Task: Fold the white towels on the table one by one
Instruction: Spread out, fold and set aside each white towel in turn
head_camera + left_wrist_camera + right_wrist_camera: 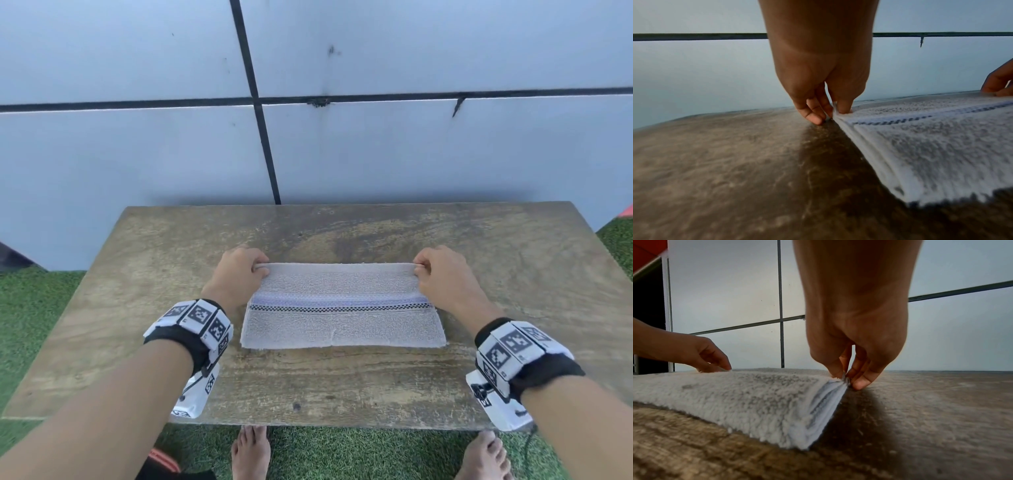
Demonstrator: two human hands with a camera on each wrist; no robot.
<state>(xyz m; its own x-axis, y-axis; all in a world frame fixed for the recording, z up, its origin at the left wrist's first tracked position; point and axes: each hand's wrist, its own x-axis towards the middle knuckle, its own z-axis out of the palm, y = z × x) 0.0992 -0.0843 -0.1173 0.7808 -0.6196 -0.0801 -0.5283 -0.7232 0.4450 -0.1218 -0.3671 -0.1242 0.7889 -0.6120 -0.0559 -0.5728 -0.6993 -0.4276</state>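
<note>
One white towel [342, 305] with a blue band and a black checked stripe lies folded in layers at the middle of the wooden table [137, 342]. My left hand [260, 269] pinches its far left corner, thumb on top of the white towel [931, 146] and fingers beside it, the left hand [833, 112] just above the wood. My right hand [418, 268] pinches the far right corner. In the right wrist view the right hand [844, 378] holds several layer edges of the towel [756, 399] slightly raised off the table.
A pale panelled wall [411, 154] stands right behind the table's far edge. Green artificial grass [37, 308] surrounds the table. My bare feet [250, 452] stand at the near edge. Something red and black [164, 462] lies on the grass by my left foot.
</note>
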